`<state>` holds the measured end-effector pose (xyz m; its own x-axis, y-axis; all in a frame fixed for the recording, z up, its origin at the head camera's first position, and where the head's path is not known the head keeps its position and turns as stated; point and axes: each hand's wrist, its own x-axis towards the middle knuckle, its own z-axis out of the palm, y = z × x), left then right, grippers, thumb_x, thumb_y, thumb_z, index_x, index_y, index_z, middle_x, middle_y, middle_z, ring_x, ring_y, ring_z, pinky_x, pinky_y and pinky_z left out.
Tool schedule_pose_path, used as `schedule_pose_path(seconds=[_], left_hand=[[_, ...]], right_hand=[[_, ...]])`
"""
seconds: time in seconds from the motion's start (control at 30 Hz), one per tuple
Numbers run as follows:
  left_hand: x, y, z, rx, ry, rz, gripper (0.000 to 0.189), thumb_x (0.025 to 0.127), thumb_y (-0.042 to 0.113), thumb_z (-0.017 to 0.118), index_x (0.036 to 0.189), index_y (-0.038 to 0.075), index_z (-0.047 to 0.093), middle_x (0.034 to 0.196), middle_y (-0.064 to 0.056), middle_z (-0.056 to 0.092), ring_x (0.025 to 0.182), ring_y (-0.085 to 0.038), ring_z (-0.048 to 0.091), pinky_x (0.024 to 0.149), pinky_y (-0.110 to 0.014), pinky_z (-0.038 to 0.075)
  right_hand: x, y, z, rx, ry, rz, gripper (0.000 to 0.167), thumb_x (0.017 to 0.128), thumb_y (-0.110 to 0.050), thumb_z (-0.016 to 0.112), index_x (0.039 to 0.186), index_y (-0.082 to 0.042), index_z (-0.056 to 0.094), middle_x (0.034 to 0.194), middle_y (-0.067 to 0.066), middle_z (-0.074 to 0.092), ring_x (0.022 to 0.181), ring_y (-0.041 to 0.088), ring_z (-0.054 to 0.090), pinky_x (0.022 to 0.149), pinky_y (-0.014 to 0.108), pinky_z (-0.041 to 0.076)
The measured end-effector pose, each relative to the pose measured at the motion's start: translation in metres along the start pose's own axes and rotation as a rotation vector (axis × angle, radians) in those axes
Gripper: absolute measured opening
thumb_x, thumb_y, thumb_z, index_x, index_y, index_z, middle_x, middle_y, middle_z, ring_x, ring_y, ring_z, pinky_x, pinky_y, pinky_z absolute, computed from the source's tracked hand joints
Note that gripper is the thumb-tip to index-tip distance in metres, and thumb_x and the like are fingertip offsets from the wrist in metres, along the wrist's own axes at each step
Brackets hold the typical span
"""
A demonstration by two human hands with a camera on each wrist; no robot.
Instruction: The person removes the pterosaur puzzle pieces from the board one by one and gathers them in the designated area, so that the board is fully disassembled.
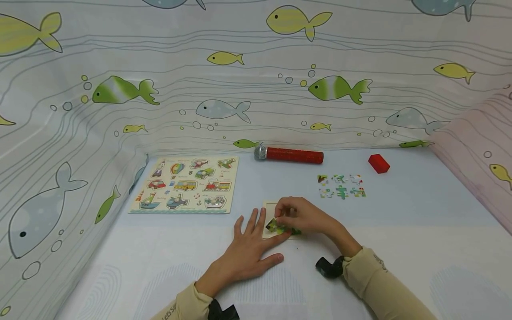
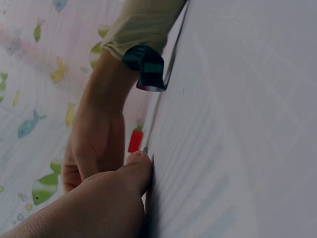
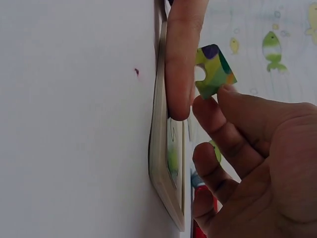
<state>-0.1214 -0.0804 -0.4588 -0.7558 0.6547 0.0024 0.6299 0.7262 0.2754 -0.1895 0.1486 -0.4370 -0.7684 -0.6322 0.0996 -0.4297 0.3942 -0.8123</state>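
Note:
Between thumb and fingertips, my right hand (image 1: 307,215) pinches a green jigsaw piece (image 3: 216,74) with purple and orange patches, tilted above a small cream puzzle tray (image 1: 269,205). Green pictured pieces (image 1: 296,231) show inside the tray, partly covered by my hands. My left hand (image 1: 248,253) lies palm down with its fingers spread, left of the tray. Its index finger (image 3: 179,64) stretches across the tray's near side. The left wrist view shows my left thumb (image 2: 133,171) with the right hand (image 2: 96,144) behind it.
Several loose jigsaw pieces (image 1: 341,192) lie in two rows behind my right hand. A red microphone (image 1: 294,155) and a red block (image 1: 378,163) stand farther back. At the left lies a vehicle picture board (image 1: 192,208). A fish-print curtain (image 1: 256,80) hangs behind the table.

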Motion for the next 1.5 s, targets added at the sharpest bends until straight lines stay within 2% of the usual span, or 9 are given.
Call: schedule_pose_path(seconds=[0.27,0.37,0.5,0.8,1.23,1.5], left_hand=[[0.0,0.001,-0.001,-0.006,0.006,-0.015,0.054,0.101,0.064,0.042,0.153,0.053,0.035,0.17,-0.025,0.006,0.158,-0.046,0.003,0.116,-0.074,0.008],[0.0,0.0,0.0,-0.008,0.008,-0.017,0.054,0.101,0.064,0.042,0.154,0.052,0.035,0.17,-0.026,0.006,0.158,-0.047,0.004,0.116,-0.074,0.008],[0.0,0.0,0.002,-0.013,0.014,-0.014,0.054,0.102,0.063,0.043,0.154,0.052,0.034,0.17,-0.026,0.006,0.158,-0.047,0.003,0.116,-0.074,0.008],[0.0,0.001,0.001,-0.03,0.004,-0.023,0.055,0.101,0.063,0.044,0.154,0.052,0.035,0.171,-0.024,0.006,0.158,-0.046,0.003,0.117,-0.073,0.007],[0.0,-0.001,0.002,0.0,0.034,-0.011,0.056,0.1,0.063,0.047,0.153,0.054,0.034,0.17,-0.025,0.008,0.158,-0.046,0.005,0.115,-0.075,0.009],[0.0,0.0,0.001,-0.008,0.014,-0.023,0.055,0.1,0.064,0.045,0.153,0.055,0.032,0.171,-0.023,0.004,0.159,-0.044,0.003,0.116,-0.074,0.006]], right_hand=[[-0.008,0.003,-0.021,-0.006,0.085,0.08,0.004,0.097,-0.017,0.07,0.101,-0.015,0.068,0.091,-0.003,0.065,0.086,0.015,0.056,0.079,0.032,0.042],[-0.014,0.01,-0.035,-0.039,0.124,0.098,0.004,0.097,-0.016,0.07,0.1,-0.016,0.069,0.089,-0.003,0.064,0.086,0.016,0.056,0.08,0.034,0.04],[-0.026,0.021,-0.054,-0.1,0.161,0.123,0.004,0.096,-0.014,0.071,0.099,-0.017,0.07,0.088,-0.003,0.065,0.085,0.015,0.056,0.08,0.031,0.043],[-0.051,0.039,-0.085,-0.169,0.147,0.234,0.004,0.096,-0.013,0.071,0.1,-0.013,0.071,0.09,-0.001,0.069,0.086,0.015,0.058,0.078,0.026,0.048],[-0.057,0.047,-0.091,-0.2,0.139,0.265,0.007,0.094,-0.011,0.072,0.101,-0.012,0.073,0.087,-0.002,0.068,0.082,0.012,0.055,0.074,0.024,0.046],[-0.057,0.047,-0.09,-0.234,0.146,0.295,0.011,0.093,-0.014,0.073,0.104,-0.014,0.074,0.087,-0.003,0.066,0.083,0.015,0.053,0.073,0.025,0.045]])
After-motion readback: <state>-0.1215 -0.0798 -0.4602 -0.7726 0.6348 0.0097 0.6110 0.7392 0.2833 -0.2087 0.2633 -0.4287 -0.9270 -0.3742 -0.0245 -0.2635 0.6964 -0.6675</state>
